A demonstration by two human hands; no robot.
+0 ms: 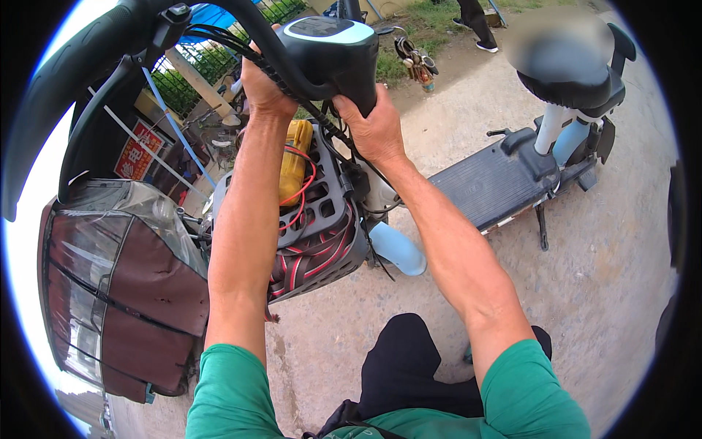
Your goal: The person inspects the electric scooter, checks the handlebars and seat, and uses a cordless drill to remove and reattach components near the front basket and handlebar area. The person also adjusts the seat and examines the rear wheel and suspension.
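- Right hand (373, 128): closed on the lower right side of the scooter's dashboard housing (333, 51), thumb and fingers clamped around its dark shell just under the pale display panel.
- Left hand (263, 88): pressed against the left side of the same housing, among the black cable bundle (241, 47); the fingers are hidden behind cables and handlebar, so whether it grips cannot be told.
- Dashboard housing: dark body, light blue-white top, at the top centre, held between both hands at the head of the steering column.
- Handlebar (66, 80): thick black grip and brake lever arcing up and left from the housing toward the rim.
- Key bunch (415, 64): hanging just right of the housing, clear of the right hand.
- Front basket (322, 219): grey plastic with slotted walls, directly below the hands. Contents: a yellow box-like item (296, 157) at the far end, red wires (303, 194) looping over it, and red-and-black striped straps (314, 260) packed at the near end.
- Front fender (398, 249): light blue, just right of the basket's near edge.
- Footboard (486, 186): flat, ribbed, dark, running right from the column to the seat post.
- Seat (570, 73): black, far right, on a pale post.
- Covered vehicle (124, 285): brown cover with clear panels, close on the left, nearly touching the basket side.
- Concrete ground (607, 293): open to the right and near side; grass beyond at the far edge.
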